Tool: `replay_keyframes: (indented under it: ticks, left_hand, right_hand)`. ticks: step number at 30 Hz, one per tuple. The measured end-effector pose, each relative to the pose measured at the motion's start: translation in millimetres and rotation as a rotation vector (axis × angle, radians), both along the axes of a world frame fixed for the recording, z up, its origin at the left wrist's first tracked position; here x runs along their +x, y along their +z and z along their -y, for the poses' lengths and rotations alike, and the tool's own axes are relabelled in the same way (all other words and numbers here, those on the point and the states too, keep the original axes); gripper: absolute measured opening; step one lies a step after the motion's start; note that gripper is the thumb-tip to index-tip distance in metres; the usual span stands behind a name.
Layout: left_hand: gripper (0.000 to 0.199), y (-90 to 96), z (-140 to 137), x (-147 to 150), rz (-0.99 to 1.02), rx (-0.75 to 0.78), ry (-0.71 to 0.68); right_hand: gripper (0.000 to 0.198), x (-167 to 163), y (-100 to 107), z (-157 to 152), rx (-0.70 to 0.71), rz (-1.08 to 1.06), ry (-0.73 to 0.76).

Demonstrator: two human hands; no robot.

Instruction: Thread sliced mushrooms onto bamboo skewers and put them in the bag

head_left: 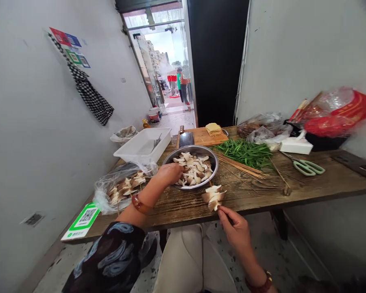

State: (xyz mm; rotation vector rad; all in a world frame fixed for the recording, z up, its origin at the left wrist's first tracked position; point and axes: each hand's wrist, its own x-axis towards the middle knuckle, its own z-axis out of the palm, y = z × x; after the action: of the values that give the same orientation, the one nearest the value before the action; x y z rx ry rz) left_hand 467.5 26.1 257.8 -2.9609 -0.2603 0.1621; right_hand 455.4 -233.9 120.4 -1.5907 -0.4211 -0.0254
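A steel bowl point(216, 171) full of torn oyster mushrooms point(197, 167) stands at the table's middle. My left hand point(170, 173) reaches over its left rim, fingertips among the pieces; whether they grip one is hidden. Just past the table's front edge, my right hand point(234, 221) pinches the near end of a mushroom skewer point(214, 197), closed on it. Several mushroom pieces are threaded there, and the stick's far end points toward the bowl. Left of the bowl, finished mushroom skewers point(126, 188) lie in a clear plastic bag point(100, 189). Bare bamboo skewers point(240, 165) lie right of the bowl.
Behind the bowl are a white plastic tub point(134, 148), a cleaver point(186, 139) and a cutting board point(198, 134) with stacked tofu sheets point(214, 129). Green chives point(247, 154), scissors point(309, 167), a tissue pack point(296, 145) and bags point(332, 118) occupy the right. A QR-code card point(83, 219) lies front left.
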Motion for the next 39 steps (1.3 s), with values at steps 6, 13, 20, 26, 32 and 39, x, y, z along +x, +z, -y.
replay_keyframes:
  ticks: [6, 13, 20, 26, 32, 39]
  left_hand:
    - [0.034, -3.3, -12.2, 2.7, -0.054, -0.069, -0.044]
    - [0.029, -0.8, -18.5, -2.2, 0.115, -0.16, 0.016]
    - [0.029, -3.2, -11.5, -30.0, 0.443, -1.402, 0.266]
    - [0.038, -3.4, 15.2, -53.8, 0.58, -1.808, 0.199]
    - [0.036, -13.6, 38.9, -69.6, 0.779, -1.841, 0.226]
    - [0.025, -23.8, 59.1, -94.4, 0.798, -1.849, 0.303]
  right_hand:
    - [0.023, -0.6, 2.8, -1.7, 0.006, 0.023, 0.002]
    - [0.026, -3.1, 2.3, 2.7, 0.008, -0.012, 0.005]
    - [0.03, -12.8, 1.8, 9.8, -0.031, -0.117, -0.045]
    - [0.027, -22.7, 14.2, 15.7, -0.019, -0.071, -0.032]
    - [0.022, -36.8, 25.5, 13.1, -0.092, 0.103, 0.062]
    - [0.022, -45.8, 27.6, 12.9, -0.18, 0.187, 0.092]
